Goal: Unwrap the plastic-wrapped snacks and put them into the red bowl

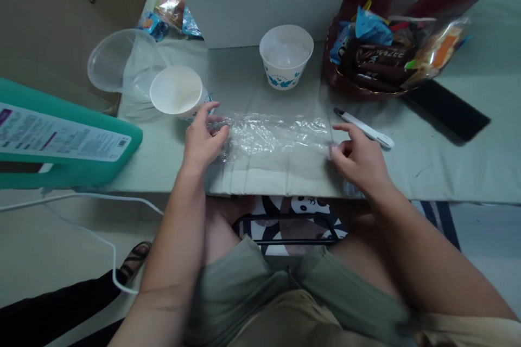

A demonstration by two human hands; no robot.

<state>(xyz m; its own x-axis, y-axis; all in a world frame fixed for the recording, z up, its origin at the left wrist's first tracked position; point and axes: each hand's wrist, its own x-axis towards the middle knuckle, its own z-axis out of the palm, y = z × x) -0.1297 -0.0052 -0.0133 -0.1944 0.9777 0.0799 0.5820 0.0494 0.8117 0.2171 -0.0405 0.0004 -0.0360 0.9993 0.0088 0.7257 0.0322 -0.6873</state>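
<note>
A crinkled see-through plastic bag [268, 135] lies flat across the table between my two hands. My right hand [358, 157] pinches the bag's right end between thumb and fingers. My left hand [203, 138] is at the bag's left end, thumb and fingers apart; its fingertips are close to a white paper bowl [176, 91] with a blue print, tilted toward me. A second such paper bowl [287, 59] stands upright behind the bag. Just beyond my right hand lies a white utility knife [366, 129].
A snack basket [378, 89] and a black phone [448, 111] are at the right. A round see-through lid [109, 62], wrapped snacks [171, 8] and a green jug [81, 168] are at the left. Boxes stand behind. A white cable [114, 249] hangs below the table edge.
</note>
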